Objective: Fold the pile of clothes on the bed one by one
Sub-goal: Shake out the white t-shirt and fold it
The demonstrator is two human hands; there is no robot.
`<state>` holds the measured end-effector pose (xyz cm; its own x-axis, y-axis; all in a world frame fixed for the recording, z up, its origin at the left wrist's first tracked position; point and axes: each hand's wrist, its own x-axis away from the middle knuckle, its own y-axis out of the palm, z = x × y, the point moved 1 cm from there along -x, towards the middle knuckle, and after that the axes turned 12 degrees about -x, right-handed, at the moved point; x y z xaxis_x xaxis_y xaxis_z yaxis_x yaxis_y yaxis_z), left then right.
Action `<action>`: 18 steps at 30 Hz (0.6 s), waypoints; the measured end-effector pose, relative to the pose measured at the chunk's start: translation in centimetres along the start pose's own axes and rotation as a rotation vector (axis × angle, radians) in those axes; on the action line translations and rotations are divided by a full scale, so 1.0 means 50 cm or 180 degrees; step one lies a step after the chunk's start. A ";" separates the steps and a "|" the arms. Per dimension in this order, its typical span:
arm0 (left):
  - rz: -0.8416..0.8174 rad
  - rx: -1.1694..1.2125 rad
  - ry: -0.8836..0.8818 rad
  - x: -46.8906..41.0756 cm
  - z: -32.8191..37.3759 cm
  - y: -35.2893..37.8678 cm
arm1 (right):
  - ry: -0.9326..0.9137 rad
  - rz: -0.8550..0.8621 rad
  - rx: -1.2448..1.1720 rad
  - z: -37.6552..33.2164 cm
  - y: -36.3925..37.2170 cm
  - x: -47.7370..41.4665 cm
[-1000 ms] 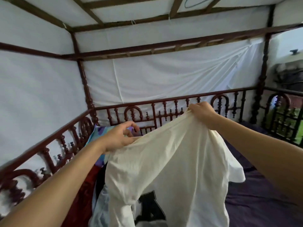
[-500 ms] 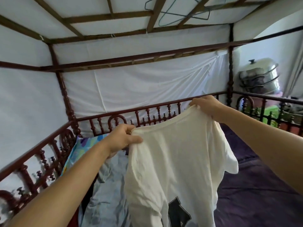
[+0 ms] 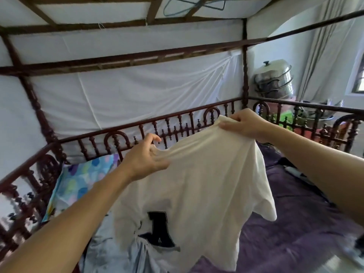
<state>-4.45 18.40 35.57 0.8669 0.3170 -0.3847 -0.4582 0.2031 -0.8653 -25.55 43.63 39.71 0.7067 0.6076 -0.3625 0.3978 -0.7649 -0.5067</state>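
Holding the white T-shirt (image 3: 199, 182) above the bed (image 3: 291, 223), your left hand (image 3: 146, 159) pinches its left shoulder; your right hand (image 3: 245, 123) pinches the far-right shoulder.

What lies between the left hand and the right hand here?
Head view: the taut top edge of the white T-shirt runs from left hand to right hand, both gripping it.

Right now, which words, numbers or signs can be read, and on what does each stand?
"1": large dark figure on the shirt, partly creased; may be a letter.
Small pale mark inside it: too blurred to read.
No other text shows.
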 end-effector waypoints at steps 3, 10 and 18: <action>0.0096 -0.1390 -0.0100 -0.012 -0.019 0.025 | -0.0179 0.0120 0.0098 0.004 -0.020 0.008; 0.0951 -0.0547 -0.0869 -0.023 -0.021 0.079 | 0.0394 -0.0845 -0.0145 0.056 -0.153 0.042; 0.0930 -0.0397 -0.0864 -0.036 0.156 0.228 | 0.0512 -0.0619 0.1017 0.277 -0.327 0.059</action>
<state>-12.77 27.38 28.92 0.6132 0.5807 -0.5355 -0.6355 -0.0400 -0.7711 -38.08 60.88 36.09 0.7290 0.6736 -0.1218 0.3490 -0.5187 -0.7804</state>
